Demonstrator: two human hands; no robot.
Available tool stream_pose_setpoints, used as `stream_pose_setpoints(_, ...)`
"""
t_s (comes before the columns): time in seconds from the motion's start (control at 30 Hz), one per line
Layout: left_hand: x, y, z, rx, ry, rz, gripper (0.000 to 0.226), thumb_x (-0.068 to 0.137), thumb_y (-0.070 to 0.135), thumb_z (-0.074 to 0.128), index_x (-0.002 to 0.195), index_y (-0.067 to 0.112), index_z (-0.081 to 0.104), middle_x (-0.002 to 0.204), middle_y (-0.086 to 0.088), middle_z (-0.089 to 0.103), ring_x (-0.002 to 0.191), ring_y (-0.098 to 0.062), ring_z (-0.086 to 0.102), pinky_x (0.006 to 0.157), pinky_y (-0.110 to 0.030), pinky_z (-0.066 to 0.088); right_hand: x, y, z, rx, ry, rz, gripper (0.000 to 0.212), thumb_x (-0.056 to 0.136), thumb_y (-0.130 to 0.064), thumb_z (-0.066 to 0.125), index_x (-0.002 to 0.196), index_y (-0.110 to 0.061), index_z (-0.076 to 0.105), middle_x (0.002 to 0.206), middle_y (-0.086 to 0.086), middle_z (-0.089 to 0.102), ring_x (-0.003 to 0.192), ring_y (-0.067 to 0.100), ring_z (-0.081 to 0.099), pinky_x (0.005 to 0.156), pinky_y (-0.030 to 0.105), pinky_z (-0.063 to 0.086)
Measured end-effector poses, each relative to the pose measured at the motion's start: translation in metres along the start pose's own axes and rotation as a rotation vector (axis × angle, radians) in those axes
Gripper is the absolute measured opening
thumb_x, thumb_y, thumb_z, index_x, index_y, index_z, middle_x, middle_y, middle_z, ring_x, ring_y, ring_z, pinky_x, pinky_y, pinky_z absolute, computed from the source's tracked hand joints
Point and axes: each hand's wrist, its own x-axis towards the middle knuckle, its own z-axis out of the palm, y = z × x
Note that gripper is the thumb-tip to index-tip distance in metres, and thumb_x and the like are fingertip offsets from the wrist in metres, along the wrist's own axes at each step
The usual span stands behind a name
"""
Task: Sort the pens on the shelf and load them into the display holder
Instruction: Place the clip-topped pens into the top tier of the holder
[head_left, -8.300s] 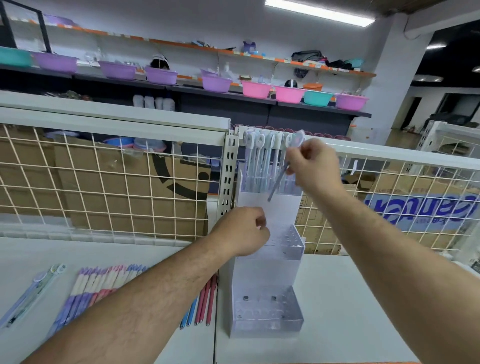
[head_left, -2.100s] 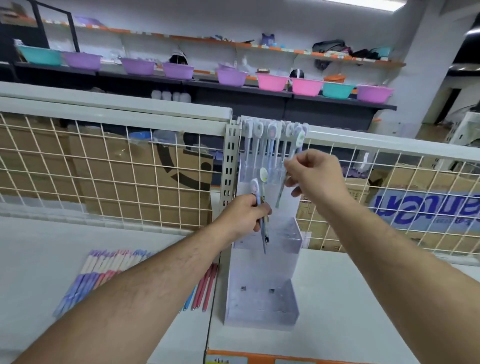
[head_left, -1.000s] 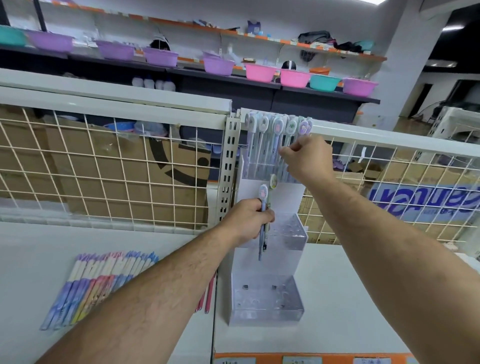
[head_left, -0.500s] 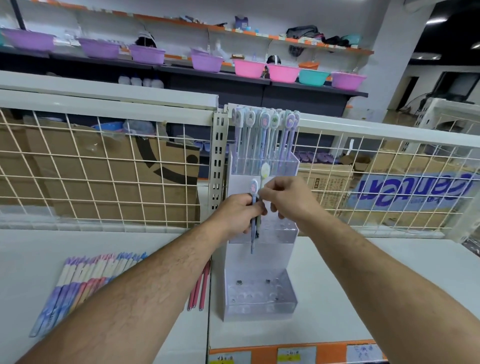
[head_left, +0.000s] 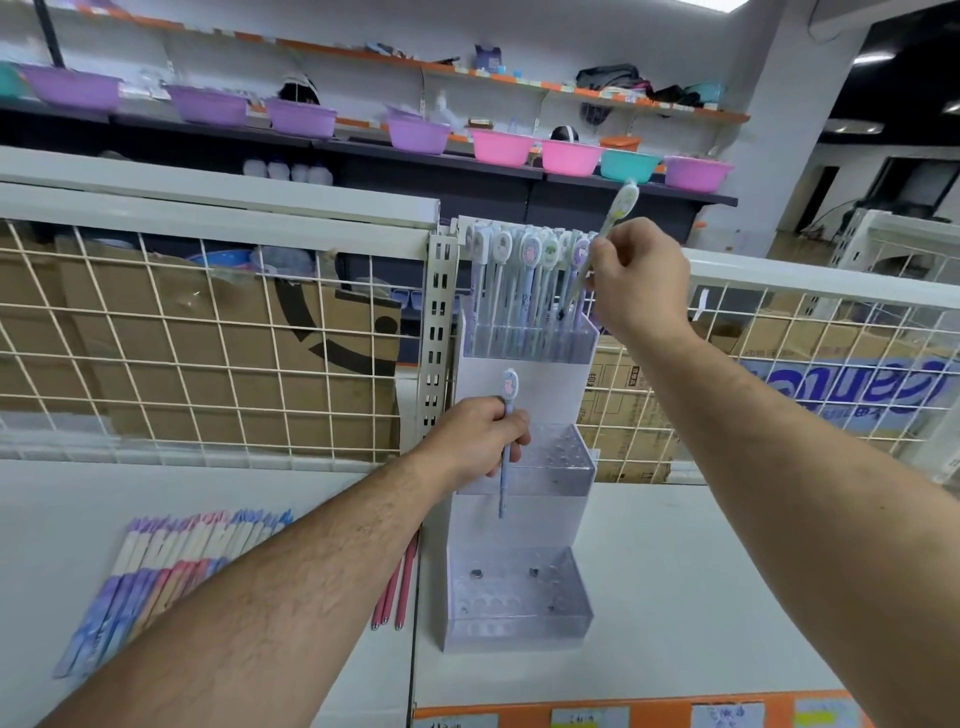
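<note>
One pale pen (head_left: 609, 232) is pinched in my right hand (head_left: 641, 275) over the holder's (head_left: 519, 387) top tier; my left hand (head_left: 475, 441) grips a blue pen (head_left: 507, 391) by its middle.

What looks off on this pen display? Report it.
Nothing spilled or damaged. The pen in the right hand is tilted, unlike the upright pens in the display holder's top tier; the lower tiers hold none.
</note>
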Motion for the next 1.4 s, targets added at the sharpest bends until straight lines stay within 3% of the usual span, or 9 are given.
stream_pose_setpoints(0.17, 0.0, 0.0, 0.0, 0.003, 0.003, -0.01, 0.025, 0.102, 0.027, 0.053, 0.083, 0.017, 0.067, 0.071, 0.005, 0.065, 0.046, 0.002, 0.054, 0.054, -0.023, 0.045, 0.002, 0.009, 0.012, -0.146, -0.092, 0.0, 0.019, 0.099, -0.028, 0.055, 0.089, -0.017, 0.066, 0.084, 0.003, 0.072, 0.081, 0.024, 0.07, 0.076, 0.039, 0.058)
stream_pose_setpoints(0.53, 0.001, 0.0, 0.0, 0.049, 0.009, -0.027, 0.027, 0.102, 0.031, 0.052, 0.085, 0.017, 0.068, 0.071, 0.008, 0.065, 0.046, 0.003, 0.055, 0.054, -0.022, 0.045, -0.008, 0.017, 0.029, -0.371, -0.174, -0.025, 0.024, 0.097, -0.018, 0.059, 0.077, -0.009, 0.07, 0.064, 0.001, 0.062, 0.057, 0.018, 0.059, 0.05, 0.024, 0.042)
stream_pose_setpoints(0.6, 0.001, 0.0, -0.001, 0.057, 0.008, -0.036, 0.029, 0.102, 0.032, 0.051, 0.085, 0.017, 0.068, 0.071, 0.007, 0.066, 0.045, 0.003, 0.054, 0.052, -0.021, 0.044, -0.014, 0.018, 0.026, -0.362, -0.176, -0.016, 0.02, 0.091, -0.012, 0.061, 0.075, -0.007, 0.071, 0.066, 0.005, 0.067, 0.064, 0.025, 0.065, 0.053, 0.029, 0.049)
stream_pose_setpoints(0.7, 0.001, 0.001, -0.002, 0.044, -0.003, -0.037, 0.033, 0.102, 0.036, 0.048, 0.089, 0.016, 0.07, 0.077, -0.003, 0.068, 0.045, 0.0, 0.054, 0.052, -0.022, 0.046, -0.034, 0.026, 0.02, -0.201, -0.159, 0.074, 0.011, 0.09, -0.013, 0.061, 0.081, -0.013, 0.067, 0.073, -0.001, 0.067, 0.068, 0.017, 0.064, 0.059, 0.031, 0.052)
stream_pose_setpoints(0.9, 0.002, 0.003, -0.005, -0.007, -0.002, -0.017, 0.036, 0.099, 0.051, 0.043, 0.095, 0.025, 0.068, 0.078, -0.008, 0.075, 0.054, -0.021, 0.055, 0.072, -0.041, 0.051, -0.093, 0.041, 0.01, 0.095, -0.547, 0.228, 0.009, 0.085, -0.006, 0.067, 0.079, -0.011, 0.064, 0.061, -0.002, 0.066, 0.05, 0.012, 0.055, 0.046, 0.03, 0.045)
stream_pose_setpoints(1.0, 0.001, 0.003, -0.005, -0.013, 0.015, 0.007, 0.044, 0.093, 0.055, 0.044, 0.087, 0.019, 0.068, 0.068, -0.006, 0.067, 0.055, -0.022, 0.055, 0.069, -0.042, 0.05, -0.11, 0.045, 0.013, 0.067, -0.677, 0.202, 0.011, 0.081, -0.012, 0.073, 0.082, -0.012, 0.062, 0.067, 0.003, 0.069, 0.053, 0.015, 0.058, 0.043, 0.028, 0.044)
stream_pose_setpoints(1.17, 0.0, 0.001, -0.004, 0.077, 0.012, 0.004, 0.048, 0.094, 0.06, 0.04, 0.082, 0.023, 0.069, 0.063, -0.008, 0.061, 0.053, -0.019, 0.055, 0.077, -0.043, 0.053, -0.118, 0.049, 0.021, 0.034, -0.608, 0.175, 0.019, 0.083, -0.016, 0.074, 0.078, -0.007, 0.059, 0.06, 0.003, 0.065, 0.051, 0.014, 0.06, 0.041, 0.025, 0.045)
stream_pose_setpoints(1.3, -0.003, 0.004, -0.005, 0.001, -0.035, 0.002, 0.045, 0.091, 0.053, 0.044, 0.075, 0.02, 0.07, 0.072, -0.012, 0.069, 0.055, -0.021, 0.055, 0.083, -0.046, 0.051, -0.113, 0.047, 0.016, 0.053, -0.61, 0.172, 0.019, 0.087, -0.016, 0.075, 0.076, -0.01, 0.06, 0.061, 0.004, 0.069, 0.05, 0.011, 0.062, 0.042, 0.026, 0.047)
stream_pose_setpoints(1.4, -0.004, 0.004, -0.006, -0.02, -0.056, -0.028, 0.036, 0.082, 0.041, 0.049, 0.088, 0.015, 0.074, 0.08, -0.011, 0.073, 0.062, -0.023, 0.057, 0.088, -0.049, 0.051, -0.098, 0.039, 0.005, 0.087, -0.501, 0.192, 0.018, 0.089, -0.015, 0.075, 0.077, -0.007, 0.064, 0.057, 0.0, 0.067, 0.051, 0.013, 0.063, 0.046, 0.03, 0.051)
